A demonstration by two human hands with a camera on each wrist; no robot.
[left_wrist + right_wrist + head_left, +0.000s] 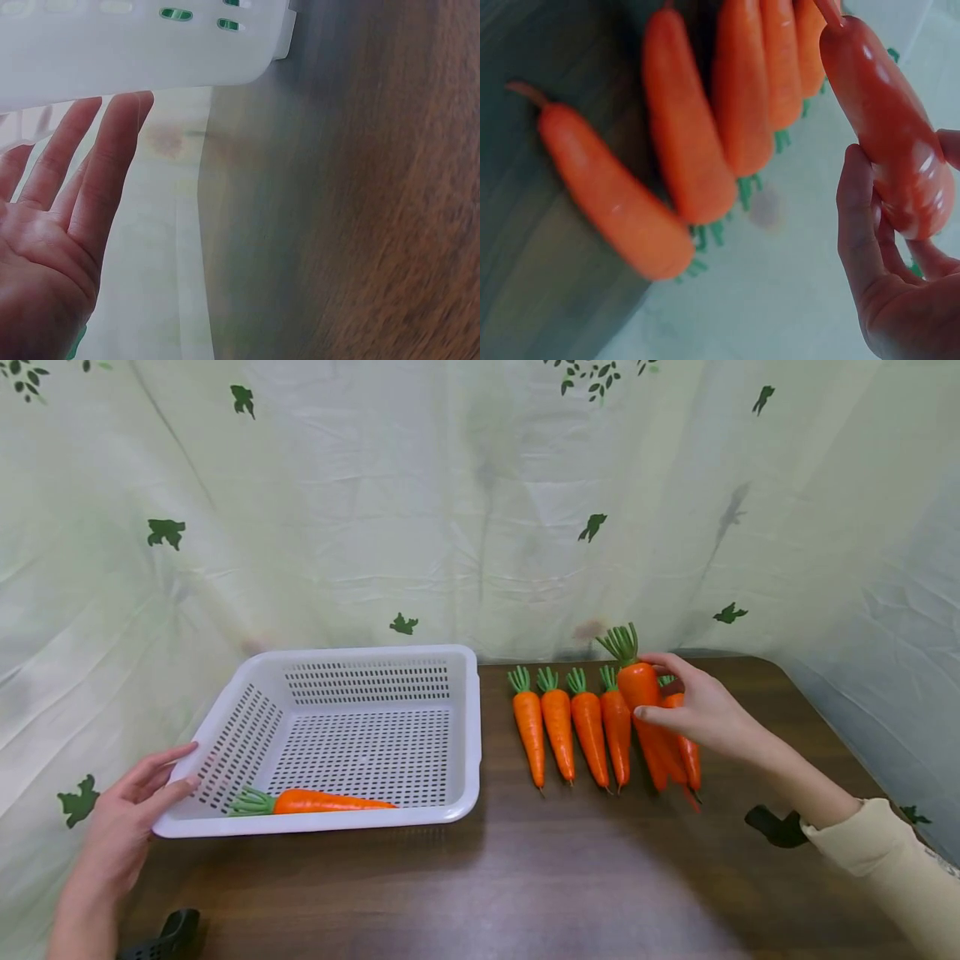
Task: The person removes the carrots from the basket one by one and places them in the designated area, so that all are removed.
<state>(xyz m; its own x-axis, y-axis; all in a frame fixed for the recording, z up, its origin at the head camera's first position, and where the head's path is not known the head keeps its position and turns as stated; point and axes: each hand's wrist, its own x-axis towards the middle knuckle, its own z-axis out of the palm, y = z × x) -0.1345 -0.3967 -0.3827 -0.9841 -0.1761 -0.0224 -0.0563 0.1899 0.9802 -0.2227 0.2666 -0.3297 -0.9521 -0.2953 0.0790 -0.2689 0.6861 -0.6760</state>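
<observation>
A white perforated basket (367, 814) stands at the left, with one carrot (330, 801) lying along its near side, green top to the left. My left hand (135, 810) holds the basket's left rim, thumb over the edge. In the left wrist view its fingers (112, 165) reach the basket's outer wall. My right hand (697, 702) pinches another carrot (637, 683) near its leafy end, between thumb and fingers. This carrot is raised over a row of carrots (588, 735), tip downward. In the right wrist view several row carrots (686, 120) lie beside the held one.
The brown wooden table (540, 877) runs up to a pale curtain (375, 527) with green leaf prints. The curtain also hangs along both sides. Dark wrist-worn pieces show near the right forearm (795, 777) and at the lower left.
</observation>
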